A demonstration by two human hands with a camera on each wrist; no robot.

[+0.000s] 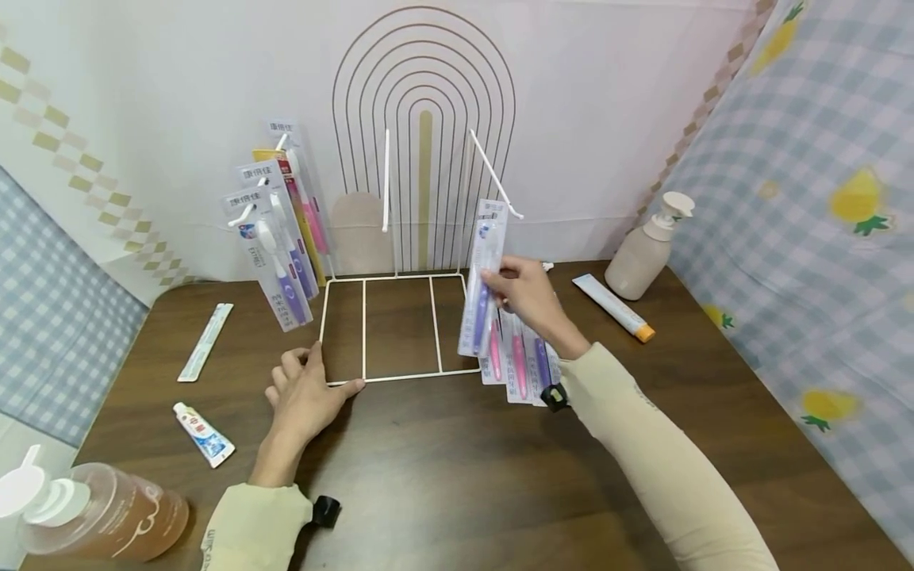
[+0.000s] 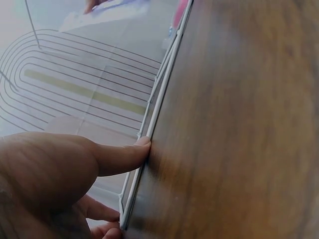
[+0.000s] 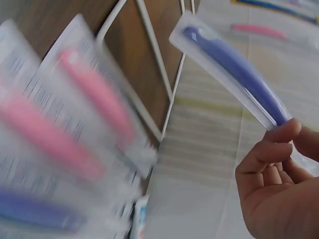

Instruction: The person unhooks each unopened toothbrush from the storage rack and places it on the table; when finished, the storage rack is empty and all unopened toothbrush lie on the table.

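Observation:
My right hand (image 1: 531,297) pinches a packaged toothbrush (image 1: 481,277) with a purple handle, held upright. The top of its card is close by the tip of the right hook of a white wire rack (image 1: 400,379); the middle hook (image 1: 387,182) is bare. In the right wrist view, thumb and fingers grip the purple toothbrush pack (image 3: 239,74) near one end. My left hand (image 1: 307,396) touches the front left corner of the rack's base, its thumb stretched along the front bar. Packaged toothbrushes (image 1: 267,262) hang on the rack's left hooks.
More packaged toothbrushes (image 1: 520,365), pink and purple, lie right of the rack. Behind them are a toothpaste tube (image 1: 610,305) and a beige pump bottle (image 1: 639,258). At left are a slim white packet (image 1: 205,342), a small toothpaste tube (image 1: 203,434) and an amber pump bottle (image 1: 121,511).

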